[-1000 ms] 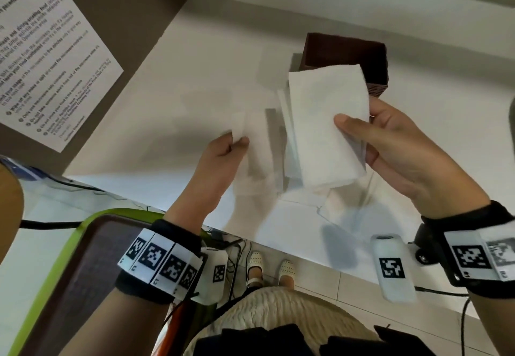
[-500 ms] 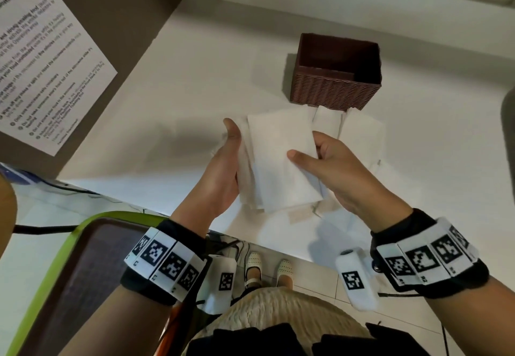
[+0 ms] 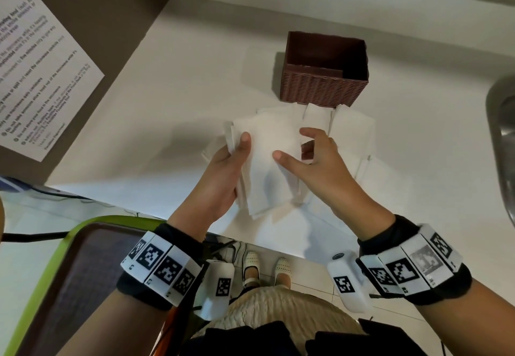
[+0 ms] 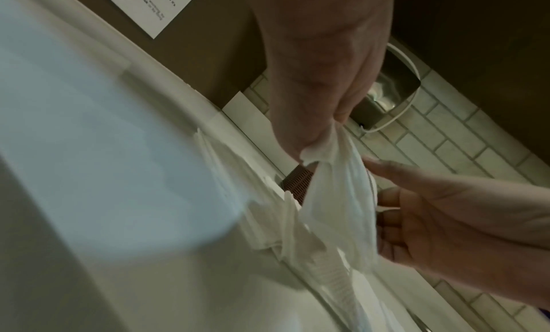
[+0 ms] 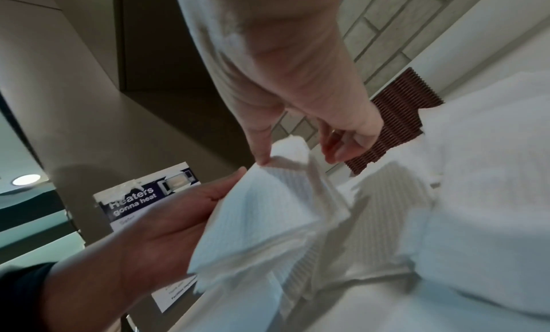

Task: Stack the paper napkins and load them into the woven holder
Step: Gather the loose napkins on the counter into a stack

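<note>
A stack of white paper napkins (image 3: 267,171) is held tilted above the counter's front edge. My left hand (image 3: 239,155) grips its left side, thumb on top and fingers underneath. On the stack's right edge, my right hand (image 3: 292,146) has its thumb on the top sheet and its fingers curled behind. The wrist views show the same stack (image 4: 336,196) (image 5: 261,215) between both hands. The brown woven holder (image 3: 320,88) stands just beyond and looks empty. More loose napkins (image 3: 351,130) lie on the counter in front of it, partly hidden by my hands.
The white counter (image 3: 195,77) runs back to a wall. A brown side panel with a printed notice (image 3: 41,77) stands on the left. A metal sink (image 3: 501,132) sits at the right edge. Below the counter on the left is a green-rimmed tray (image 3: 55,272).
My right hand brought its raised napkins down and left onto the ones in my left hand. Both hands now hold one joined stack, and the holder is uncovered.
</note>
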`<action>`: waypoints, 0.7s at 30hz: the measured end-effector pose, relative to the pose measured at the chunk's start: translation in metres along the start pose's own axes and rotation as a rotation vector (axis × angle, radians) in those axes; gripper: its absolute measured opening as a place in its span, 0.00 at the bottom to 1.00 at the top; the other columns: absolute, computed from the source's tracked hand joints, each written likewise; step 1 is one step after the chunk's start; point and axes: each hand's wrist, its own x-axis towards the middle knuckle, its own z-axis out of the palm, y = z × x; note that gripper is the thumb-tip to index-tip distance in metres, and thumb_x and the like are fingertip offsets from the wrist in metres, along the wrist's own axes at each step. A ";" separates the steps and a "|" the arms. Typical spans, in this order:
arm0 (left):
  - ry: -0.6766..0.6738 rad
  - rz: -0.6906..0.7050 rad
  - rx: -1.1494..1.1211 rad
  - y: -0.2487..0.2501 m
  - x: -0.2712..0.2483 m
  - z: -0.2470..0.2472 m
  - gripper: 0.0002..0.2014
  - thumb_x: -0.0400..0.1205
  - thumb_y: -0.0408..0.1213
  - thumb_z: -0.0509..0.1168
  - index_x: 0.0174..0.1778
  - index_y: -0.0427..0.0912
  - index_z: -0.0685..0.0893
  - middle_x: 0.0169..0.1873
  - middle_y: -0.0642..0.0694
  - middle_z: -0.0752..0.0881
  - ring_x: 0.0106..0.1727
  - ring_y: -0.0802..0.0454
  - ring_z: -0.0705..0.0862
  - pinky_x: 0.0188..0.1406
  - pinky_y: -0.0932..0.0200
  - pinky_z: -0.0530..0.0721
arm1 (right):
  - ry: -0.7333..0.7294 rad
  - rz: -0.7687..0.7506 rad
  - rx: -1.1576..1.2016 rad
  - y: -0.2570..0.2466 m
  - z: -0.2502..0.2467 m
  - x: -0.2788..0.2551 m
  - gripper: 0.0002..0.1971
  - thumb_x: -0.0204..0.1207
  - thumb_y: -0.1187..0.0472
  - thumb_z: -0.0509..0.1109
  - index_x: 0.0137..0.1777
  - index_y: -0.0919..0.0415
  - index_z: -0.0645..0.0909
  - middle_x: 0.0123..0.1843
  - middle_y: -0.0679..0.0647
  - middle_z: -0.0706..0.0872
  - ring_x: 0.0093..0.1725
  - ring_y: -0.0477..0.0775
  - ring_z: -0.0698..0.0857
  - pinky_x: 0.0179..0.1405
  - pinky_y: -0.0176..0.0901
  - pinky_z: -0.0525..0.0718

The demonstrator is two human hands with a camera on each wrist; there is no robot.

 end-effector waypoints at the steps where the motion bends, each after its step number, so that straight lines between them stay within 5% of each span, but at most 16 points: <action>1: -0.004 -0.003 -0.010 0.000 0.000 0.000 0.16 0.89 0.48 0.53 0.65 0.48 0.82 0.57 0.50 0.92 0.61 0.52 0.90 0.56 0.56 0.88 | -0.017 0.021 0.000 0.000 -0.001 0.000 0.28 0.73 0.44 0.74 0.68 0.56 0.75 0.61 0.52 0.78 0.60 0.50 0.80 0.55 0.35 0.79; 5: -0.046 -0.025 0.020 -0.001 -0.004 0.006 0.21 0.88 0.56 0.49 0.59 0.52 0.84 0.50 0.54 0.94 0.57 0.55 0.91 0.50 0.61 0.90 | -0.105 0.034 0.206 0.003 0.005 -0.004 0.19 0.78 0.47 0.71 0.63 0.57 0.81 0.62 0.53 0.88 0.61 0.54 0.87 0.66 0.58 0.83; 9: 0.087 0.037 0.089 -0.007 -0.003 0.008 0.17 0.88 0.52 0.56 0.66 0.49 0.81 0.53 0.51 0.93 0.57 0.52 0.91 0.53 0.55 0.88 | -0.119 0.066 0.497 0.005 0.003 -0.007 0.18 0.79 0.55 0.73 0.67 0.55 0.82 0.61 0.52 0.91 0.60 0.53 0.89 0.63 0.54 0.86; 14: 0.257 0.133 0.230 -0.012 0.001 0.007 0.10 0.87 0.37 0.61 0.62 0.49 0.70 0.39 0.49 0.87 0.38 0.54 0.86 0.37 0.57 0.82 | -0.132 0.114 0.687 0.010 -0.006 -0.005 0.20 0.80 0.62 0.70 0.72 0.61 0.78 0.64 0.54 0.89 0.59 0.52 0.89 0.51 0.39 0.90; 15: 0.247 0.144 0.257 -0.012 0.000 0.009 0.07 0.88 0.38 0.59 0.62 0.46 0.74 0.41 0.48 0.88 0.42 0.52 0.87 0.41 0.56 0.84 | -0.132 0.118 0.701 0.011 -0.006 -0.005 0.20 0.81 0.62 0.69 0.72 0.61 0.78 0.64 0.54 0.89 0.59 0.52 0.89 0.51 0.39 0.90; 18: 0.147 0.095 0.207 -0.008 -0.004 0.016 0.23 0.90 0.52 0.48 0.64 0.45 0.84 0.54 0.47 0.92 0.58 0.51 0.90 0.58 0.54 0.86 | -0.120 0.120 0.686 0.014 -0.004 -0.006 0.19 0.81 0.62 0.68 0.72 0.61 0.78 0.64 0.54 0.89 0.61 0.52 0.89 0.56 0.41 0.88; 21: 0.020 0.039 0.104 -0.005 -0.006 0.018 0.27 0.87 0.59 0.45 0.65 0.50 0.84 0.55 0.51 0.93 0.58 0.56 0.91 0.53 0.60 0.89 | -0.121 0.116 0.658 0.017 -0.002 -0.009 0.18 0.82 0.61 0.68 0.71 0.60 0.79 0.64 0.54 0.89 0.63 0.53 0.88 0.63 0.48 0.86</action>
